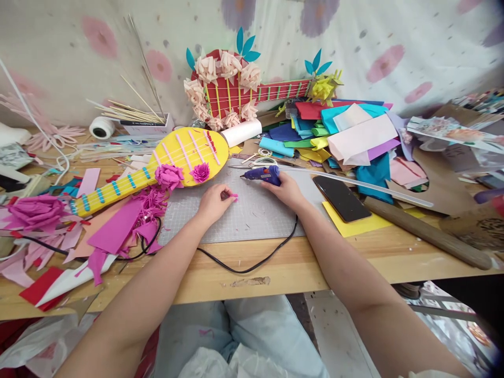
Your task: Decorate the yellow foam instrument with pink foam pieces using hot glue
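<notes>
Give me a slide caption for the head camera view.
Right hand grips a blue glue gun, left hand pinches a pink paper piece over a grey cutting mat.

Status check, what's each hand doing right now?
Left hand pinching pink paper piece. Right hand holding blue glue gun. Both over grey cutting mat; nothing between them.

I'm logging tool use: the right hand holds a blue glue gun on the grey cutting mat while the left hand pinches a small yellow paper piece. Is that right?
Not quite. In the head view the small paper piece pinched by the left hand is pink, not yellow. The right hand does hold the blue glue gun on the grey cutting mat.
</notes>
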Available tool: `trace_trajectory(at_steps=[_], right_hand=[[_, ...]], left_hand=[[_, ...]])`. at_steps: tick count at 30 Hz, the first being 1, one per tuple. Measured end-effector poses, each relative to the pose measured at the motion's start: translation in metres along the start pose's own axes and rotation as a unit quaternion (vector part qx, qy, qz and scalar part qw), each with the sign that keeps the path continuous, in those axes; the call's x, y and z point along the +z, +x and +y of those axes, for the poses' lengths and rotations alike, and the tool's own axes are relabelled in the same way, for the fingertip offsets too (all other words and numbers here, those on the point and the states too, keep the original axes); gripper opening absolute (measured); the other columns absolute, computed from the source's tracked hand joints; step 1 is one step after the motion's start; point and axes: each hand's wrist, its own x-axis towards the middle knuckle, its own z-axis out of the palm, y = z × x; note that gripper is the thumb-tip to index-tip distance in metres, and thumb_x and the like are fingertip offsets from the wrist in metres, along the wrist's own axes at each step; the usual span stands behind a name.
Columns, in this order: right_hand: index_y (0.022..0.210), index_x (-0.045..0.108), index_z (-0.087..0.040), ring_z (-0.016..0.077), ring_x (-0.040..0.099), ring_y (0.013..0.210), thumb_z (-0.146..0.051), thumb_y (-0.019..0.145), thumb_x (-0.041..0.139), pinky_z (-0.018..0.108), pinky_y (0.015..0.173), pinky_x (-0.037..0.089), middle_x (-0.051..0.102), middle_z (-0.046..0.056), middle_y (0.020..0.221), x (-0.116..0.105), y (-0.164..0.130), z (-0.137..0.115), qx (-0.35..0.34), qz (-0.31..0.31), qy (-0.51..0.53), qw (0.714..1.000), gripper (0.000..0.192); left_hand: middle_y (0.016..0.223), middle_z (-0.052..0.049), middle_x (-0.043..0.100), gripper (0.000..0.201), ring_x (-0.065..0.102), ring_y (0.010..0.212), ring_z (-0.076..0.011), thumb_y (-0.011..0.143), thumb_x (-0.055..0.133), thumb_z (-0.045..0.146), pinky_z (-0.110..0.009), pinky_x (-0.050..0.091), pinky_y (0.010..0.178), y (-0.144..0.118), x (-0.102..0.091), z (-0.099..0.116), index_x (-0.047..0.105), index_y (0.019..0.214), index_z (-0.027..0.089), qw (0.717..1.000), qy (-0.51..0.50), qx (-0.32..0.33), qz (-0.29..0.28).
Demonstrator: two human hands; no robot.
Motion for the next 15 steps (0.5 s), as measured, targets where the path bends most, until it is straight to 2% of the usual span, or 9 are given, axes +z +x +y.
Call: trace_trajectory(at_steps=[2, 6, 11, 15], right_hand=[[0.095, 0.066, -0.018, 0.0222, 0.06, 0.083, -0.053, 0.074, 0.061, 0.035, 0.076, 0.044, 0.067, 0.006, 0.088, -0.001, -0.001, -0.001, 0.02, -0.004, 0.011, 1.0, 0.04], [0.097, 0.067, -0.018, 0.0214, 0.06, 0.079, -0.052, 0.073, 0.062, 0.033, 0.073, 0.044, 0.068, 0.005, 0.084, -0.005, -0.005, -0.004, 0.048, 0.005, 0.051, 0.998, 0.042], [0.096, 0.067, -0.016, 0.0198, 0.06, 0.074, -0.049, 0.071, 0.064, 0.031, 0.068, 0.045, 0.067, 0.005, 0.079, -0.008, -0.006, -0.011, 0.073, 0.021, 0.092, 0.993, 0.041], [0.089, 0.066, -0.015, 0.0154, 0.055, 0.057, -0.051, 0.071, 0.063, 0.027, 0.055, 0.042, 0.064, 0.003, 0.065, -0.007, -0.006, -0.013, 0.089, 0.006, 0.146, 0.985, 0.04]], left_hand=[[0.072, 0.0, 0.064, 0.01, 0.055, 0.065, -0.0138, 0.073, 0.063, 0.029, -0.028, 0.043, 0.066, 0.001, -0.001, -0.003, 0.061, 0.074, 0.02, 0.998, -0.054, -0.021, -0.006], [0.076, -0.001, 0.068, 0.016, 0.058, 0.067, -0.0137, 0.072, 0.064, 0.031, -0.028, 0.042, 0.065, 0.001, -0.002, -0.008, 0.064, 0.084, 0.02, 0.993, -0.114, -0.034, 0.022], [0.073, -0.003, 0.069, 0.019, 0.061, 0.067, -0.0153, 0.07, 0.067, 0.034, -0.028, 0.042, 0.065, 0.001, -0.002, -0.007, 0.065, 0.081, 0.019, 0.99, -0.129, -0.047, 0.024], [0.077, -0.003, 0.071, 0.017, 0.063, 0.072, -0.0166, 0.076, 0.062, 0.035, -0.028, 0.043, 0.068, 0.0, -0.004, -0.002, 0.067, 0.081, 0.02, 0.995, -0.086, -0.048, 0.025]])
